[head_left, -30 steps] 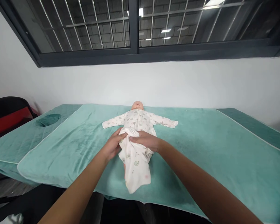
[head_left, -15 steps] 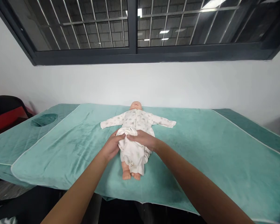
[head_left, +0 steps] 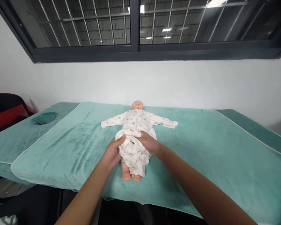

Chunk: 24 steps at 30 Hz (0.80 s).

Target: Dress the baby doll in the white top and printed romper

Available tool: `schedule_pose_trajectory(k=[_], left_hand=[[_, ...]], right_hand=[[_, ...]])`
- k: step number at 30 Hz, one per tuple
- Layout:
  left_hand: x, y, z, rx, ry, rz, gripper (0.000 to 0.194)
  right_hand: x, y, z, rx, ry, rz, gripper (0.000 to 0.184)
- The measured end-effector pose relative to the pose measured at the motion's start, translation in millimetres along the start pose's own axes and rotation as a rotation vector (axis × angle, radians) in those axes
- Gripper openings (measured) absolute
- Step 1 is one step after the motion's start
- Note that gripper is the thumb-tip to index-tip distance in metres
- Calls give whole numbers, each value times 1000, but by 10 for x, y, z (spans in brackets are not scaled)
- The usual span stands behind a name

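L grip & R grip hold wht garment btwn 'em, over doll.

No readable text, no legible labels, brands or numbers (nor any signs)

I can see little pictures on the doll's white shirt. The bunched cloth is white with pictures too. The bed cover is blue-green.
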State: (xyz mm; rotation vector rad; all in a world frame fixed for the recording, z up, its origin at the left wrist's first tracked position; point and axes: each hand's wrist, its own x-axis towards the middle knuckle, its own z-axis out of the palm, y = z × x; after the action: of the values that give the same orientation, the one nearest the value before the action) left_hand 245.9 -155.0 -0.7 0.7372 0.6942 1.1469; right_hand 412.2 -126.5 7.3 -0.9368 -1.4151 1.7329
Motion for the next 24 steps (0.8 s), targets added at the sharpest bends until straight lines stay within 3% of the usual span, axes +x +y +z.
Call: schedule_pose_trajectory(k=[5,10,15,18,21,24], left_hand=[[-22,-96,88,-162,82,-21,52],[-97,-180,202,-71,168,33,52],[-376,-210,352,-97,312,-21,56],[-610,-312,331,-107,420,-12,56],[-740,-517,158,-146,505,52,58],[-726,-731,-114,-118,600,14,55]], right_hand=[[-54,-33,-43,32,-232,102,60],[-46,-20,12,126,-178,-7,54],[-60,-68,62,-241,-236,-24,46],[-46,-93,81,-491,-279,-63,39],[0,-79,134,-776,-281,-95,28],[58,-44,237,-1001,-340,-90,24]])
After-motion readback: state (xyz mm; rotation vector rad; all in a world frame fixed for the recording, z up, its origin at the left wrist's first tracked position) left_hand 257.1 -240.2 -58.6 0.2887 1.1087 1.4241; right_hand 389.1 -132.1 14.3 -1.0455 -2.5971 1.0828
